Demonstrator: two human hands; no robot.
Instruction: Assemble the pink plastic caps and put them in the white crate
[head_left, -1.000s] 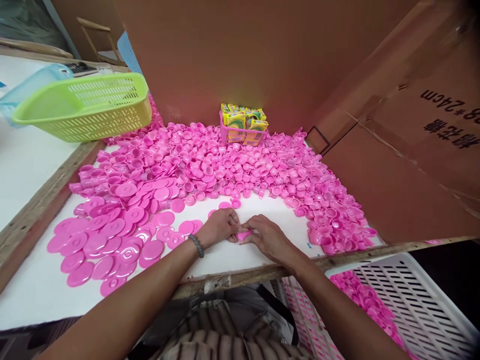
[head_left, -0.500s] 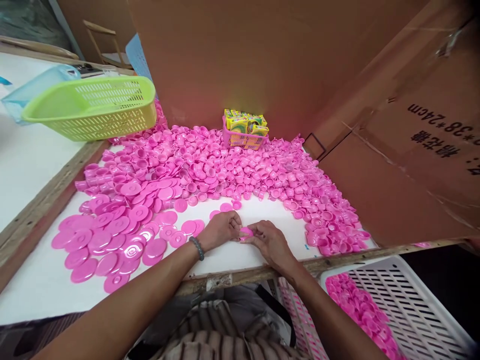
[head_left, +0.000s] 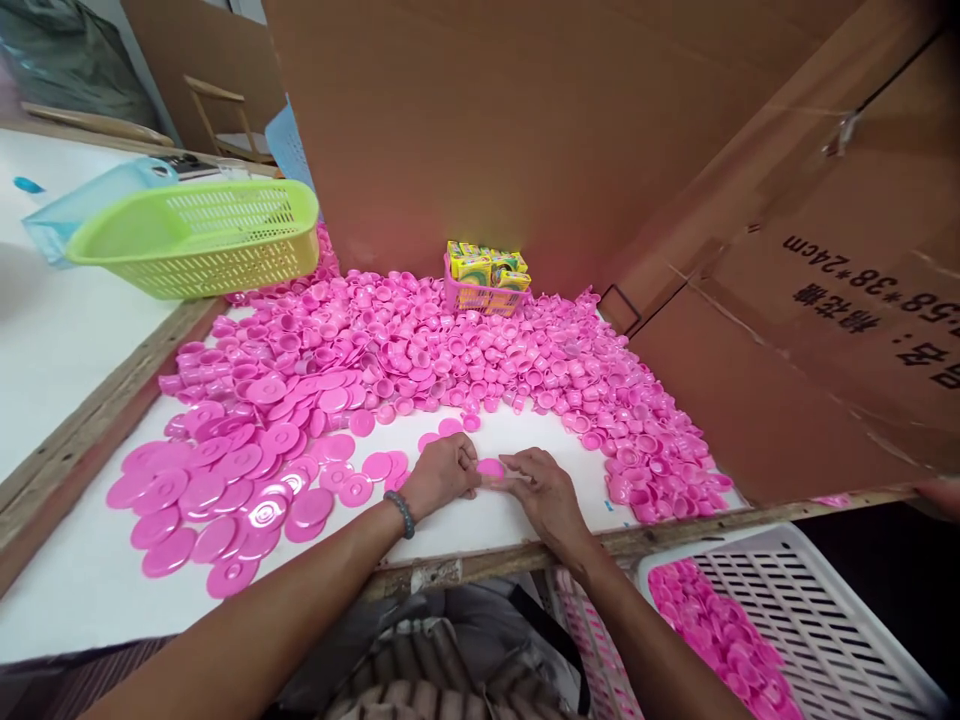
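Observation:
Between my two hands, just above the white tabletop, is a small round pink plastic piece. My left hand, with a beaded bracelet at the wrist, is closed with its fingertips pinched at the left edge of the piece. From the other side my right hand grips it, thumb below and fingers curved above; the fingers partly cover it. A few pink discs lie flat to the left of my left hand. Beyond both hands spreads a heap of small pink toy cups.
Overlapping pink saucers cover the table's left part. A pink basket of yellow boxes stands at the back against a cardboard wall. On the left sits a green basket. Below the wooden edge, a white crate holds pink pieces.
My right fingers have opened slightly around the pink piece, leaving more of it showing. Both hands stay close together at nearly the same spot. The whole view has shifted a little.

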